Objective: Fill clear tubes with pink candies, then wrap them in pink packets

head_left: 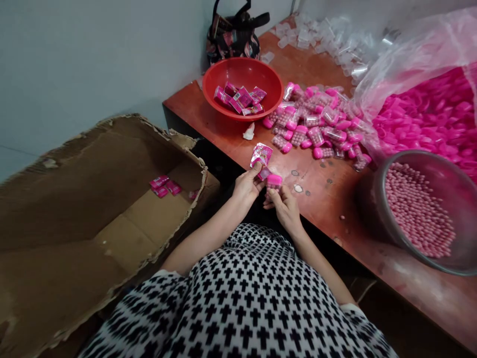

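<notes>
The left grip (pixel 248 186) pinches shiny pink packets (pixel 261 153) at the near edge of the tabletop (pixel 316 186), their lettering too small to read. Just right, the right grip (pixel 286 208) clasps a pink-capped bottle (pixel 274 181) of beads. Similar printed sachets (pixel 242 98), equally illegible, lie in the far red bowl (pixel 275 82).

Garment (pixel 249 298): white ground, repeating black cross print. Sleeves (pixel 367 332): black-and-white, flanking the garment; plain white cuffs (pixel 352 309).

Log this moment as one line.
left hand: holding pink packets | right hand: holding pink-capped container | nearby: red bowl, cardboard box
</notes>
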`<state>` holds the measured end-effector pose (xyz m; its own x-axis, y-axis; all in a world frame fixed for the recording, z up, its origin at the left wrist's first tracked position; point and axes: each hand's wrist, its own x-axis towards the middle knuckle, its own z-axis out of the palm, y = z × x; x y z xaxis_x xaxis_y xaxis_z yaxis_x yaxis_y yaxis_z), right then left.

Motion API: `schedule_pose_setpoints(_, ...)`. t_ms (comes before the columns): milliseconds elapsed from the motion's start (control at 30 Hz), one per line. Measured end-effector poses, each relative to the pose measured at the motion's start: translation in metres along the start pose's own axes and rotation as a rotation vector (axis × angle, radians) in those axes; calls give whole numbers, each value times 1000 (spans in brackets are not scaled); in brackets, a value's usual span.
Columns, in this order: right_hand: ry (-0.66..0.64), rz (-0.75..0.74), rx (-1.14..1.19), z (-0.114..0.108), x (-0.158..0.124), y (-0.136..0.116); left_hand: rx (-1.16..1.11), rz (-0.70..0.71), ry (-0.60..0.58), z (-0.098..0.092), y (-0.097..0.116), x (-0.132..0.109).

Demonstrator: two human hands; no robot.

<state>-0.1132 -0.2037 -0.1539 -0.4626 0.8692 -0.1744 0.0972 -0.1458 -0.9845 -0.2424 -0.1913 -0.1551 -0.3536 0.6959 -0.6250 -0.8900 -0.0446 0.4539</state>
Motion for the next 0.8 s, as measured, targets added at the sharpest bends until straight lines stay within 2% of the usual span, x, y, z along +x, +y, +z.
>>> schedule_pose_setpoints(233, 46, -29, -62, 1, 5, 5, 8, 18, -30, 2, -2, -1)
schedule_pose_setpoints(333, 47, 15, 8, 1, 5, 3, 9, 10, -29, 2, -2, -1)
schedule_pose_setpoints(500, -32, 53, 131, 4, 6, -2, 20, -20, 7, 5, -1, -2)
schedule_pose_setpoints(633, 39, 22, 149, 3, 6, -3, -27, -39, 2, 6, 1, -4)
schedule_pose_setpoints(800, 25, 20, 119, 2, 7, 1, -19, -39, 15, 8, 1, -5)
